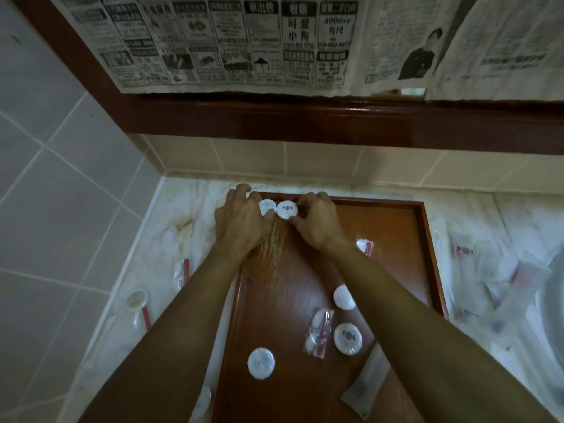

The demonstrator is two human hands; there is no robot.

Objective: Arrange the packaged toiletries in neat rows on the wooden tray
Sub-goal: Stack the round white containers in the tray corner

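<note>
At the near end of the tray (427,270), a long sachet (364,389) lies tilted at the right edge, partly under the right forearm. 1 round soap (261,363) lies near the left rim. Farther in, a second soap (348,338) lies just beside a clear packet (319,332) with a red strip. A third soap (343,297) lies beyond these, partly under the forearm. Another packet (364,247) shows past the right wrist. At the far left corner, the left hand (241,218) curls round a soap (266,207), and the right hand (314,221) pinches a soap (287,209) touching it. Left of the tray, on the surface (171,227), lie a soap (136,299) and a packet (181,273). More sachets (476,257) lie on the right. Newspaper (213,41) hangs on the far wall.
</note>
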